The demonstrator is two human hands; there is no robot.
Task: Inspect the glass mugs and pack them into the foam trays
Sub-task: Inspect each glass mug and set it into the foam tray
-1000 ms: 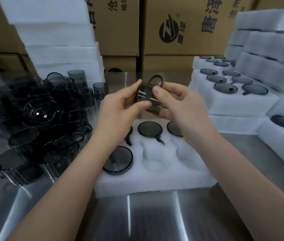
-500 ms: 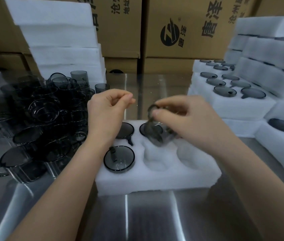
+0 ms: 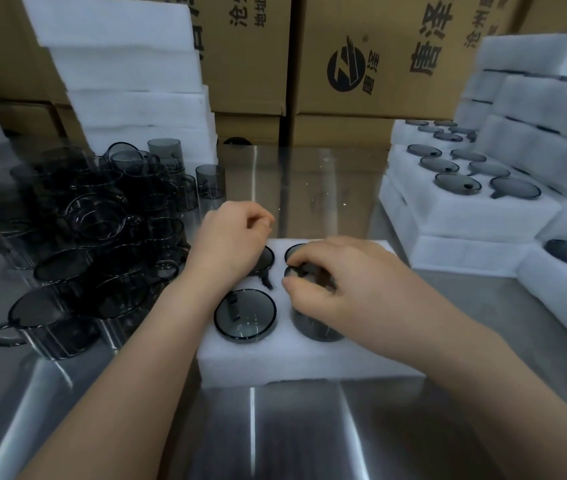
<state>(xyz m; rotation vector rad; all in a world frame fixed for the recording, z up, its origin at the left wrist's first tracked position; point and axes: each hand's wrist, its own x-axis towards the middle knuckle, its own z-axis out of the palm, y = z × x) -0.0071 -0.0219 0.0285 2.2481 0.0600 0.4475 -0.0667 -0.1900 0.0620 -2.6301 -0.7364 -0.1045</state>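
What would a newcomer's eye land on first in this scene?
Dead centre, the right hand grips a smoky glass mug at a pocket of the white foam tray, with the left hand curled empty just beside. Next, the big pile of dark mugs crowding the steel table on the left, and the stacked filled trays on the right.

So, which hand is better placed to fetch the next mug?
Probably the left hand: it holds nothing, beside the pile of smoky grey glass mugs; the right hand grips a mug.

Loose glass mugs (image 3: 95, 237) lie left of the foam tray (image 3: 310, 362) (a mug (image 3: 313, 327) in its front-middle pocket); filled trays (image 3: 465, 216) right, cartons (image 3: 361, 109) behind.
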